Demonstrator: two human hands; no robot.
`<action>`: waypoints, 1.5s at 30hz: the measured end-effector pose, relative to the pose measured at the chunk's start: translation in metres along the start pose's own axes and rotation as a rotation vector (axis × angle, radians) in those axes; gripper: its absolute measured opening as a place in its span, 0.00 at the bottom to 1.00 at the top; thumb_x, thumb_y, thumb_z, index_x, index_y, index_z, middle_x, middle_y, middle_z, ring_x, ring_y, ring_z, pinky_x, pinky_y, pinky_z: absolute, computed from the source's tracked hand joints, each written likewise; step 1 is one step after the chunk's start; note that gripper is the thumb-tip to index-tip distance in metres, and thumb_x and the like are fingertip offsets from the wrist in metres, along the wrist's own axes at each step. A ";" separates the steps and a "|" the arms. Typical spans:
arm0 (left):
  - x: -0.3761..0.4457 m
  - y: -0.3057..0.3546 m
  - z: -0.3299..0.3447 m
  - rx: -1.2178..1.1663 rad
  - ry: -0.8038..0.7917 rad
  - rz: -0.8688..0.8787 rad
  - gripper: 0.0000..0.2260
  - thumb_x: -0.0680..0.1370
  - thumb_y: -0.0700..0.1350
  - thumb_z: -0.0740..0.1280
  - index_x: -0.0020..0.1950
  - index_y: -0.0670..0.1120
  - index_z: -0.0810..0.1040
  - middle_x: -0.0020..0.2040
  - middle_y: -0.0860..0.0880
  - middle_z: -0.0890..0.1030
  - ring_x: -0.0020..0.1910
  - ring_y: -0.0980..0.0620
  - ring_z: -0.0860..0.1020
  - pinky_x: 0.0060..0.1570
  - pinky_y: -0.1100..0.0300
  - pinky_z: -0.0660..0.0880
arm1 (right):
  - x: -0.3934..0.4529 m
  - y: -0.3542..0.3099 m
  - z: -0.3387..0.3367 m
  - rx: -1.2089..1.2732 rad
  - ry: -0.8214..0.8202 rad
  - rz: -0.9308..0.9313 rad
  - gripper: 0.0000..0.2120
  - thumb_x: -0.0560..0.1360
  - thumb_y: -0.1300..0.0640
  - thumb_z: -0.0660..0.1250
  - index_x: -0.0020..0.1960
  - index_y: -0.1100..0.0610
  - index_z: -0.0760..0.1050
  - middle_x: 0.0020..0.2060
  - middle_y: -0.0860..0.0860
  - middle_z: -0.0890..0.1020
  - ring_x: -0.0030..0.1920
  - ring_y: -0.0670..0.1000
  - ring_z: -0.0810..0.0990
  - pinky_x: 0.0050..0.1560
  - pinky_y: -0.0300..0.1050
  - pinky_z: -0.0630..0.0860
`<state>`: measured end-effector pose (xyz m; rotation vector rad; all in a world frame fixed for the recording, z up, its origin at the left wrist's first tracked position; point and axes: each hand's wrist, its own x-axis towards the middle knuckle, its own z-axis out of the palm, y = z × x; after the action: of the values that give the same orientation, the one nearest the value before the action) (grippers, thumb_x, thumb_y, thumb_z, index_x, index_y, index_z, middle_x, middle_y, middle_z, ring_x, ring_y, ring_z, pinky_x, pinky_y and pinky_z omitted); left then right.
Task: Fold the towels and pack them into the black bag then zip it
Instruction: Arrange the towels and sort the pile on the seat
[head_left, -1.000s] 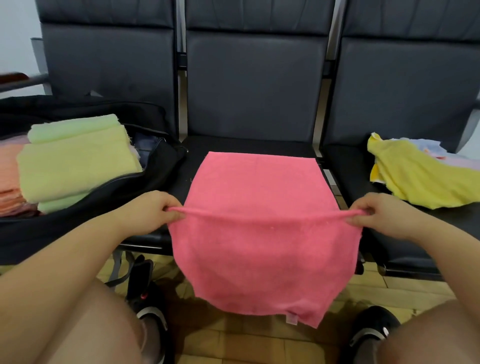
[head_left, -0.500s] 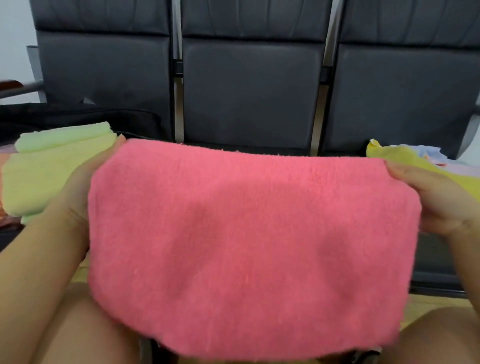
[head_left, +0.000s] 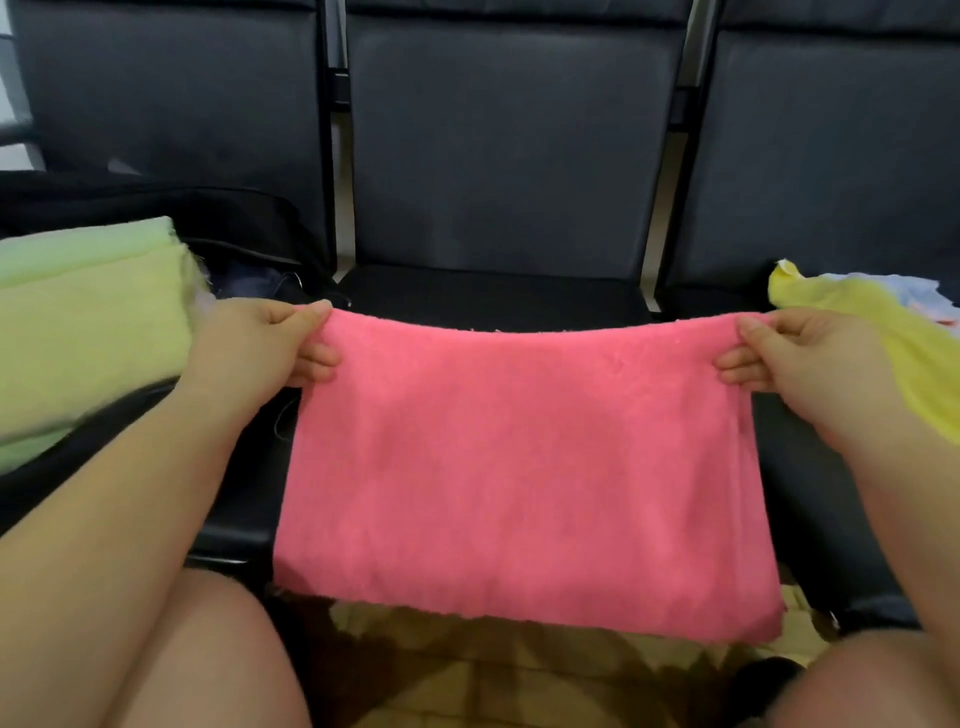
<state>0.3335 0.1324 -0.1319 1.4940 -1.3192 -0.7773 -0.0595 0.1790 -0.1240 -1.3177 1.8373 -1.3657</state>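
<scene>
A pink towel (head_left: 519, 467), folded in half, hangs in front of the middle seat with its fold line on top. My left hand (head_left: 260, 348) pinches its upper left corner and my right hand (head_left: 810, 358) pinches its upper right corner, stretching the top edge between them. The black bag (head_left: 228, 234) lies open on the left seat, and folded light green towels (head_left: 88, 332) are stacked in it. The bag's near side is partly hidden behind my left forearm.
A row of dark padded seats (head_left: 509, 156) stands ahead. On the right seat lies a loose heap with a yellow towel (head_left: 893, 343) and a pale blue cloth (head_left: 914, 291). My knees and a tiled floor (head_left: 493, 675) show below the towel.
The pink towel was lifted off the middle seat, raised close to the camera, then lowered; it now hangs doubled over, held by its top corners.
</scene>
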 end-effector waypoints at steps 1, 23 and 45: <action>0.005 -0.002 0.006 -0.024 0.018 0.012 0.10 0.80 0.49 0.64 0.40 0.47 0.78 0.28 0.51 0.82 0.25 0.59 0.79 0.29 0.67 0.76 | 0.007 0.004 0.006 -0.024 0.035 -0.012 0.08 0.82 0.60 0.58 0.50 0.62 0.73 0.30 0.52 0.82 0.25 0.40 0.79 0.32 0.31 0.77; -0.021 -0.014 0.100 1.245 -0.744 -0.084 0.49 0.72 0.73 0.54 0.78 0.42 0.38 0.78 0.40 0.38 0.77 0.42 0.42 0.76 0.50 0.46 | 0.001 0.027 0.067 -1.121 -0.718 0.188 0.46 0.73 0.30 0.58 0.78 0.50 0.38 0.77 0.56 0.41 0.77 0.61 0.43 0.75 0.54 0.46; -0.039 -0.013 0.059 1.077 -0.437 -0.021 0.38 0.71 0.63 0.69 0.74 0.45 0.63 0.71 0.41 0.64 0.70 0.42 0.65 0.68 0.49 0.65 | -0.031 0.027 0.038 -0.793 -0.456 0.011 0.42 0.73 0.43 0.69 0.78 0.57 0.53 0.76 0.58 0.56 0.76 0.55 0.56 0.73 0.46 0.58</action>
<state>0.2758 0.1551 -0.1688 2.2218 -2.2575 -0.3912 -0.0265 0.1915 -0.1676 -1.7867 2.0953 -0.2353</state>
